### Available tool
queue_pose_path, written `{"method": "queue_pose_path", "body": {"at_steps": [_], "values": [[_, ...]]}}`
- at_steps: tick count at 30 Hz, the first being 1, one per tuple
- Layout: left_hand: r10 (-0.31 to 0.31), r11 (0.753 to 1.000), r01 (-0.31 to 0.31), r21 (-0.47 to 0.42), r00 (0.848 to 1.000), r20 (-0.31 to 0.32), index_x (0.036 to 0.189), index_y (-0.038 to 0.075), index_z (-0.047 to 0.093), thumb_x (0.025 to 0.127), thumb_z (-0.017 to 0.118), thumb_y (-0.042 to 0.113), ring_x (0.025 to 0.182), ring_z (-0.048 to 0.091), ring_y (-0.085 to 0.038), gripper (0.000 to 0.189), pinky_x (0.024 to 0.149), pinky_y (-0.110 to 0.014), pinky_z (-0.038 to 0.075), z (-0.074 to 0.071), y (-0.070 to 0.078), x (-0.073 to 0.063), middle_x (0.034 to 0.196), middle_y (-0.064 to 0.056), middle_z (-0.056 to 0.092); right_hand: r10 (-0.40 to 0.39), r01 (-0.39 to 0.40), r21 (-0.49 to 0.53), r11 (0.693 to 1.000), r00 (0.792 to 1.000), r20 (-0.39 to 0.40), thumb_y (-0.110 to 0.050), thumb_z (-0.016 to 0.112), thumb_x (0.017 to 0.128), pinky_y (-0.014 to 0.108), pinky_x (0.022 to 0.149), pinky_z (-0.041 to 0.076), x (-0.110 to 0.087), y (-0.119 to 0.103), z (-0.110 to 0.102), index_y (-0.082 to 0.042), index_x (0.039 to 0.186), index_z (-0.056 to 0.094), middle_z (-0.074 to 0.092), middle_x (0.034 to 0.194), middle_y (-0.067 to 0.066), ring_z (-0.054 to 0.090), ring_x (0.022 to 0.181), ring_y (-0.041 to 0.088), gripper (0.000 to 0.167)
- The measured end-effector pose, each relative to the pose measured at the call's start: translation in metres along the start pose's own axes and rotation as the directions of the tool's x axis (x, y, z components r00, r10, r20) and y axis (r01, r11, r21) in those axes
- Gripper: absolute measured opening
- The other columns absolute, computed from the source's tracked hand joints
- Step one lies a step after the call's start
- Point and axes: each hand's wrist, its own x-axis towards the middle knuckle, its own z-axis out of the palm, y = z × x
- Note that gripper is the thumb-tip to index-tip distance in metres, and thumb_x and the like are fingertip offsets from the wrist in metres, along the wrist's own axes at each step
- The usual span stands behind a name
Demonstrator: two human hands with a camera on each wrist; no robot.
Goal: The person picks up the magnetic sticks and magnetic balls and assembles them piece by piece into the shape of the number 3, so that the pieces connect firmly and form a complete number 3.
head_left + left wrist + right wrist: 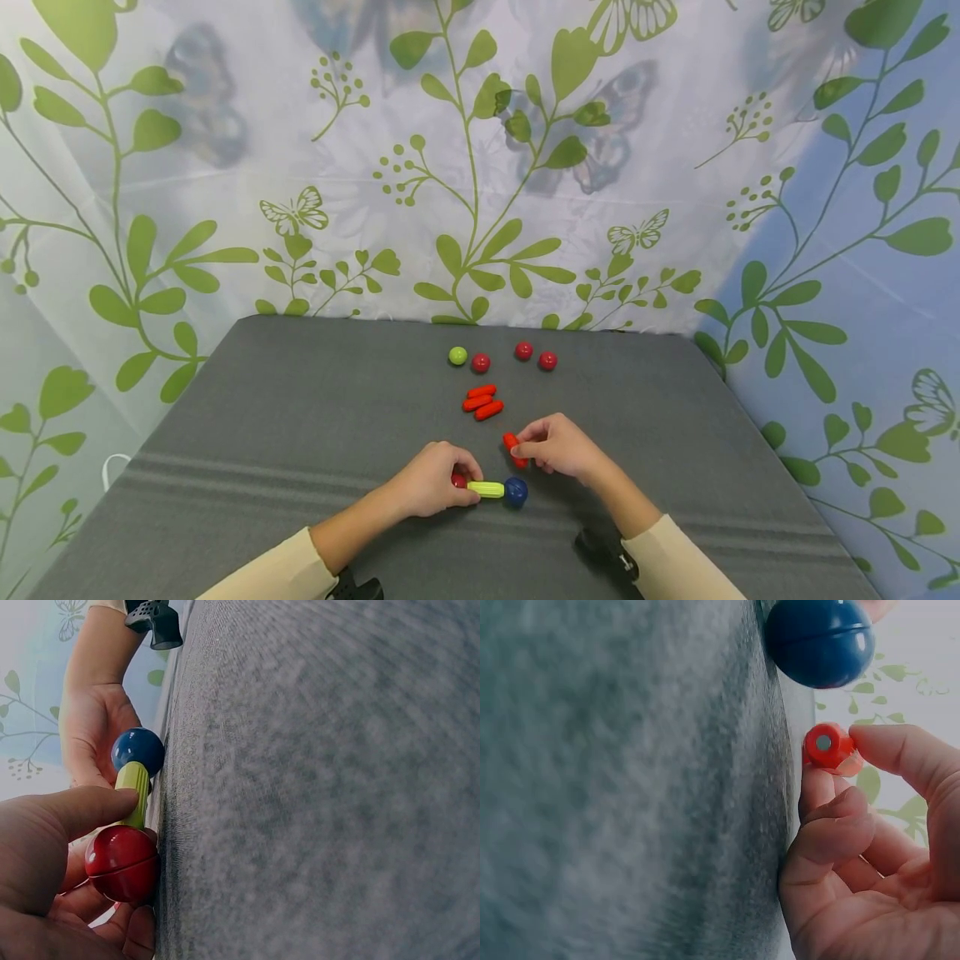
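My left hand point(437, 481) pinches a ribbed yellow-green rod point(491, 490) between thumb and fingers, low over the grey table. At the rod's left end is a glossy red ball point(124, 864), partly behind the fingers in the head view. A dark blue ball point(516, 492) sits at its right end, so the three form a line. Just beyond the blue ball, my right hand point(561, 450) pinches a short red rod point(512, 443) between thumb and index finger. A round grey disc shows in the near end of that red rod point(824, 742) in the right wrist view.
Three more red rods point(477, 403) lie in a group ahead of the hands on the grey tabletop point(337, 400). Behind them are a green ball point(458, 356) and three red balls point(547, 361). A leaf-patterned curtain point(465, 208) hangs at the table's back edge.
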Motion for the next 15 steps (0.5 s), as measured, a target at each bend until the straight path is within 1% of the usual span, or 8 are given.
{"method": "queue_pose_path", "body": {"at_steps": [3, 6, 11, 15], "values": [[0.001, 1.000, -0.001, -0.001, 1.000, -0.001, 0.089, 0.017, 0.077, 0.082, 0.086, 0.015, 0.068, 0.053, -0.003, 0.012, 0.065, -0.021, 0.045, 0.0003, 0.0000, -0.0001, 0.078, 0.011, 0.065, 0.038, -0.037, 0.017, 0.999, 0.999, -0.006, -0.024, 0.079, 0.088, 0.025, 0.053, 0.045, -0.0031, -0.0018, 0.0018, -0.009, 0.095, 0.077, 0.062, 0.070, -0.001, 0.050, 0.055, 0.012, 0.017], [0.001, 1.000, -0.001, 0.004, 1.000, -0.004, 0.089, 0.017, 0.077, 0.082, 0.086, 0.015, 0.068, 0.053, -0.003, 0.012, 0.065, -0.021, 0.046, 0.0004, -0.0003, 0.0003, 0.079, 0.011, 0.065, 0.058, -0.057, 0.033, 0.998, 0.998, -0.003, -0.025, 0.080, 0.087, 0.025, 0.052, 0.044, -0.0062, -0.0030, 0.0030, -0.008, 0.095, 0.077, 0.061, 0.069, 0.000, 0.048, 0.052, 0.012, 0.019], [0.000, 1.000, 0.000, 0.008, 1.000, -0.007, 0.088, 0.017, 0.077, 0.082, 0.086, 0.015, 0.069, 0.053, -0.003, 0.012, 0.065, -0.021, 0.046, 0.0004, -0.0006, 0.0012, 0.078, 0.011, 0.066, 0.067, -0.067, 0.048, 0.997, 0.998, -0.001, -0.027, 0.081, 0.086, 0.024, 0.051, 0.045, -0.0084, -0.0017, 0.0036, -0.007, 0.093, 0.077, 0.063, 0.070, 0.000, 0.049, 0.052, 0.012, 0.021], [0.004, 1.000, -0.004, 0.003, 1.000, -0.009, 0.088, 0.016, 0.077, 0.082, 0.086, 0.015, 0.068, 0.053, -0.003, 0.012, 0.065, -0.021, 0.046, 0.0003, -0.0007, 0.0005, 0.077, 0.011, 0.065, 0.084, -0.085, 0.083, 0.993, 0.996, 0.022, -0.028, 0.082, 0.086, 0.024, 0.052, 0.047, -0.0085, -0.0006, 0.0041, -0.007, 0.091, 0.077, 0.064, 0.070, -0.001, 0.051, 0.053, 0.011, 0.023]]}}
